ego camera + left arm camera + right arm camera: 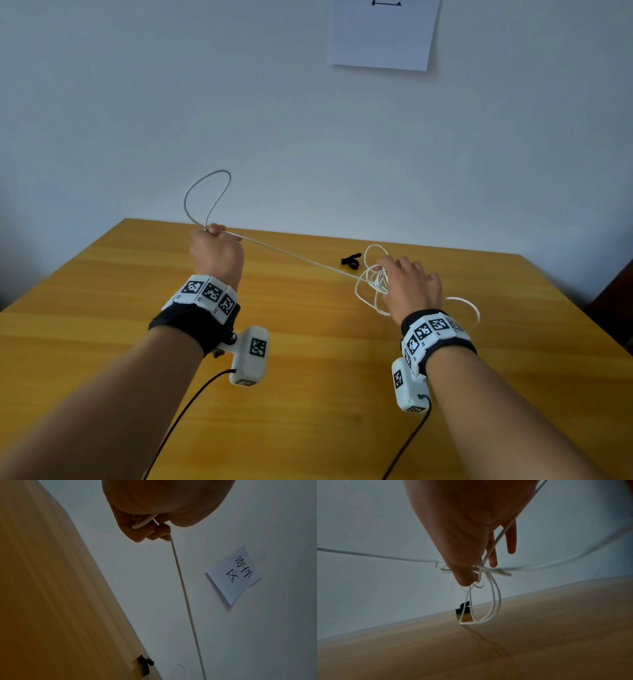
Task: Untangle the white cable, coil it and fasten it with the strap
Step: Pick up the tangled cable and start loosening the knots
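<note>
The white cable [294,257] runs taut between my two hands above the wooden table [102,308]. My left hand [214,240] grips it in a closed fist, with a loop standing up above the fist. In the left wrist view the cable [181,588] leaves the curled fingers [145,534] of the left hand and runs down. My right hand [394,277] pinches a tangled bundle of loops; thumb and forefinger hold the knot [477,572], other fingers straight. The black strap [351,261] lies on the table behind the bundle, also seen as the strap [464,607] and the strap [144,665].
A paper sheet [383,34] hangs on the wall behind the table. Black leads [185,411] trail from the wrist cameras toward me. A dark object [613,308] stands off the table's right edge.
</note>
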